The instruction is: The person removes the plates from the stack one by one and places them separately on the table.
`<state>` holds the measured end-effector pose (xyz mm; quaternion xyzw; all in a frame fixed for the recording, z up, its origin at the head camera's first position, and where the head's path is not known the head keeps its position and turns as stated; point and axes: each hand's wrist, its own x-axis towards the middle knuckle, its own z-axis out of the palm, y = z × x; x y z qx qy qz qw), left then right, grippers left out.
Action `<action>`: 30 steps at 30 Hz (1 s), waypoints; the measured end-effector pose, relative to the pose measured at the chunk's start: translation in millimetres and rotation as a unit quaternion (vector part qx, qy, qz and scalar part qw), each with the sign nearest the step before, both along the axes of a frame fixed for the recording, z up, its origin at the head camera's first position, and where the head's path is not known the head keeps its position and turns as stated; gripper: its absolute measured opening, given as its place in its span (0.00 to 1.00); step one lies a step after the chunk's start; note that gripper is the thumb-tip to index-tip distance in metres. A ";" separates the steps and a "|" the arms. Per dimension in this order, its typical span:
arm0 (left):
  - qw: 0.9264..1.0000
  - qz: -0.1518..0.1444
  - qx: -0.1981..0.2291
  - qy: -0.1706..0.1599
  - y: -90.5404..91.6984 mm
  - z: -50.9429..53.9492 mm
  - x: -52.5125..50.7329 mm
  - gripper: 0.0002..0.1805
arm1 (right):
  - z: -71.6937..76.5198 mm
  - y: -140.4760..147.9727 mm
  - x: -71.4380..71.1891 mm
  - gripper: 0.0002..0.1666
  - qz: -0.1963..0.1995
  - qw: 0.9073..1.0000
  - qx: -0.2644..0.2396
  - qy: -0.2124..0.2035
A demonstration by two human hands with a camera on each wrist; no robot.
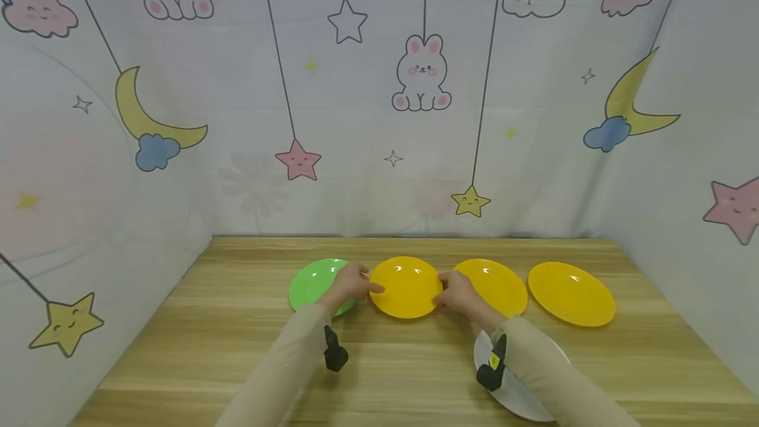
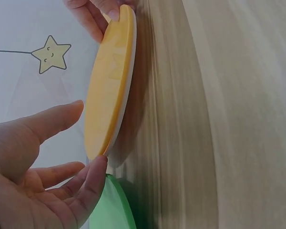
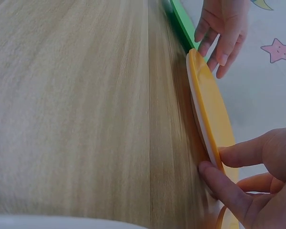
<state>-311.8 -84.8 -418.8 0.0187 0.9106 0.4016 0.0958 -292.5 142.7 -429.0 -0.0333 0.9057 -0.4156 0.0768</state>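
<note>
A yellow plate (image 1: 406, 287) stands between my two hands at the back of the wooden table. My right hand (image 1: 459, 294) pinches its right rim between thumb and fingers, as the right wrist view shows. At the opposite rim is my left hand (image 1: 351, 284); in the left wrist view its fingertips touch the edge, while the thumb (image 2: 59, 117) stays extended and apart. A white layer (image 3: 200, 114) shows beneath the yellow rim; whether it is a second plate I cannot tell. Under my left hand lies a green plate (image 1: 311, 285), partly covered by it.
Behind my right hand lies another yellow plate (image 1: 495, 282), with a further yellow plate (image 1: 571, 294) to its right. A white plate (image 1: 516, 400) sits nearer, partly under my right sleeve. Patterned cloth walls (image 1: 367, 209) enclose the table (image 1: 379, 374) at the back and sides.
</note>
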 end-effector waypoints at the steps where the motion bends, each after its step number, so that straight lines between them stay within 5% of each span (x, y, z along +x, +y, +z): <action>1: 1.000 -0.001 0.001 0.001 0.2 -0.5 -0.2 0.36 | 0.4 0.0 0.2 0.16 0.000 1.000 -0.001 0.000; 12: 1.000 -0.012 0.004 0.019 -0.9 -5.9 -1.8 0.35 | -0.6 0.0 -1.3 0.25 -0.004 1.000 0.002 -0.005; 18: 0.998 -0.032 -0.016 0.042 -0.2 -6.2 -2.1 0.17 | -1.8 0.4 -1.4 0.24 -0.005 1.000 0.003 -0.002; 30: 0.994 -0.052 -0.063 0.078 1.5 -9.1 -3.4 0.17 | -3.6 0.0 1.2 0.21 0.000 1.000 0.002 0.001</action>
